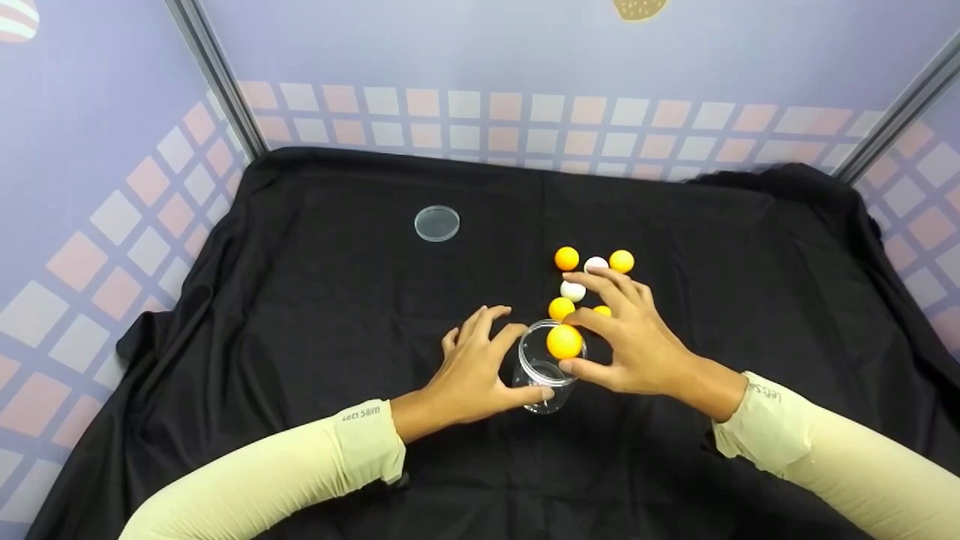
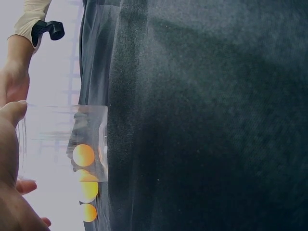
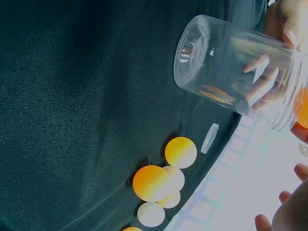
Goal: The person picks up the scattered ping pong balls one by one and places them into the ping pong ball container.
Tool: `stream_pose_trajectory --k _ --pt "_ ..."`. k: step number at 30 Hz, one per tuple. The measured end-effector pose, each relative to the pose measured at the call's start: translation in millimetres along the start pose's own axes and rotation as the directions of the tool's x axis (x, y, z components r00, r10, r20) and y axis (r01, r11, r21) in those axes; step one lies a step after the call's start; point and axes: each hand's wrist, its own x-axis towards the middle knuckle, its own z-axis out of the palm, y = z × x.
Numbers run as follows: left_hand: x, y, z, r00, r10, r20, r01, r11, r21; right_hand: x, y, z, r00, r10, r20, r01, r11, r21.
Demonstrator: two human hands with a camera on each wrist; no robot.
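A clear, wide-mouthed jar (image 1: 546, 405) stands upright on the black cloth. My left hand (image 1: 469, 371) holds it near the top, thumb in front and fingers around its left and far side. Over the jar's mouth, my right hand (image 1: 637, 341) pinches an orange ball (image 1: 564, 342) between thumb and index finger. Its other fingers spread out above the loose balls. Just beyond the jar lie more balls, among them an orange one (image 1: 561, 308) and a white one (image 1: 573, 290). The right wrist view shows the jar's bottom (image 3: 190, 55) and wall, with left fingers visible through it.
A clear round lid (image 1: 437, 223) lies flat farther back, left of the balls. Toward the back are another orange ball (image 1: 567, 259), a white ball (image 1: 596, 265) and a yellow-orange ball (image 1: 621, 261). Black cloth (image 1: 337, 300) covers the table; patterned panels (image 1: 450, 60) enclose it.
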Motion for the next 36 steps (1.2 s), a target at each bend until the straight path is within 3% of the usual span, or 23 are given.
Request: stream_pose_trajectory --k 36 --pt "-0.3 0.3 -0.1 1.0 0.013 -0.007 -0.013 1.0 -0.011 -2.4 2.0 1.5 1.0 0.021 0.014 -0.022 1.0 0.012"
